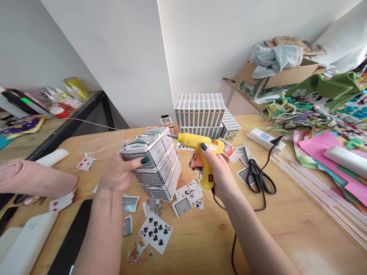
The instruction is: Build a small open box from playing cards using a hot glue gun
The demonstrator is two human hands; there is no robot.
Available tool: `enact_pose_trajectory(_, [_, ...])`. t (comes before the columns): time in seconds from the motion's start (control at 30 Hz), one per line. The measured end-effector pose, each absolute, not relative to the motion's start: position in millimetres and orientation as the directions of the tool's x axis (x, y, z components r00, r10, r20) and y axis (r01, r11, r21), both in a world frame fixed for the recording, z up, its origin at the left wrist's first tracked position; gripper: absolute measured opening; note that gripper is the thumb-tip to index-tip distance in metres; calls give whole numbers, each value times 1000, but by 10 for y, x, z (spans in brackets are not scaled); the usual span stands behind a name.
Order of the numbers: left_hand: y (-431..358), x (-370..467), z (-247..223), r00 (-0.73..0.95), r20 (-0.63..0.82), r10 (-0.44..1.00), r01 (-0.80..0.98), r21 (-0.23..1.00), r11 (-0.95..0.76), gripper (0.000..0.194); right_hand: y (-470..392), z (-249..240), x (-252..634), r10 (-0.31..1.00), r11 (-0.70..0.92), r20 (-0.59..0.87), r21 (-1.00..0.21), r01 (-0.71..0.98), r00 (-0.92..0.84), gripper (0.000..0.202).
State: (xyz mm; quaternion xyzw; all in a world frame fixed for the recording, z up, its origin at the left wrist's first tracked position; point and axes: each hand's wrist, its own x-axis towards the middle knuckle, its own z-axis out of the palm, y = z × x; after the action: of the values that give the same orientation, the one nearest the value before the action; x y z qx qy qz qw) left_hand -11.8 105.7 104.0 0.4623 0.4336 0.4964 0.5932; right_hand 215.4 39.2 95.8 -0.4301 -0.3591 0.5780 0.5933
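A box-shaped block built of grey-backed playing cards is tilted above the table, gripped at its left side by my left hand. The thumb lies across its front face, while the other fingers are hidden behind it. My right hand is wrapped round the handle of a yellow hot glue gun. Its nozzle points left, at the block's upper right edge; whether it touches cannot be told. Beneath the block lie loose cards, among them a nine of spades, a joker and cut pieces.
Stacked card packs stand at the back. To the right are black scissors, a power strip, clear glue sticks and coloured felt. A pink roll lies left. The gun's black cord trails across the table.
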Motion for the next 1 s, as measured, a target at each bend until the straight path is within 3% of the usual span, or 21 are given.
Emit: enact_pose_trajectory(1.0, [1093, -84, 995, 57, 10, 998, -243, 970, 4, 31, 377, 978, 2127, 994, -56, -82, -944, -325, 67, 37])
